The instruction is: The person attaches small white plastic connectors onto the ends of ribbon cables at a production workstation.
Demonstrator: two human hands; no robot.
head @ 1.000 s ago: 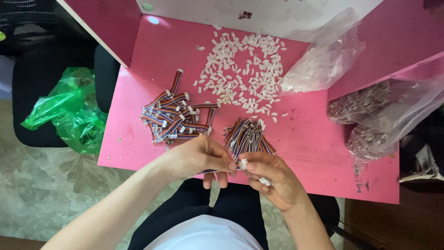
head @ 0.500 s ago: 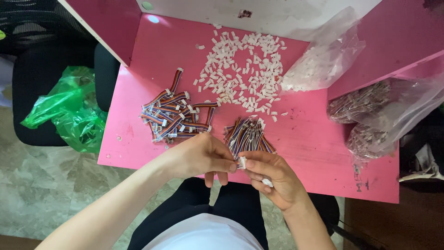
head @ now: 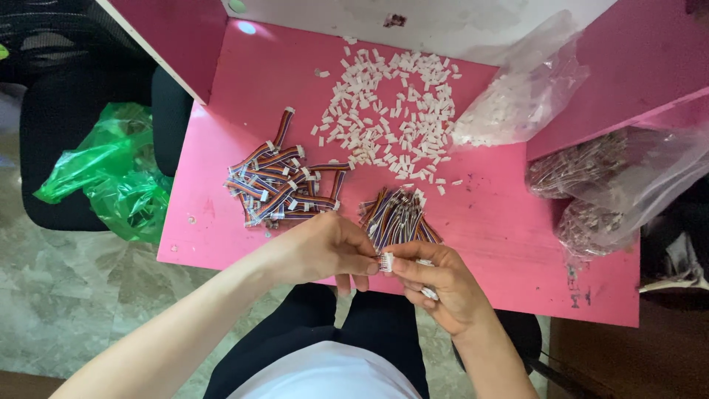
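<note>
Both my hands meet at the front edge of a pink table [head: 517,222]. My left hand [head: 317,247] pinches a small white plastic connector [head: 385,261] from the left. My right hand [head: 439,284] holds the same connector from the right, along with a short multicoloured wire piece and another white bit lower in the palm. Just behind my hands lies a bundle of loose multicoloured wires [head: 399,214]. A pile of wires with white connectors fitted [head: 277,185] lies to the left. Many loose white connector housings [head: 391,118] are scattered farther back.
A clear bag of white housings [head: 517,96] lies at the back right. Two clear bags of wires [head: 613,185] sit at the right edge. A green plastic bag [head: 111,177] rests on a black chair at the left. A pink partition [head: 170,37] stands at the back left.
My hands have stayed together at the table's front edge, with only small finger shifts around the connector. The piles have not moved.
</note>
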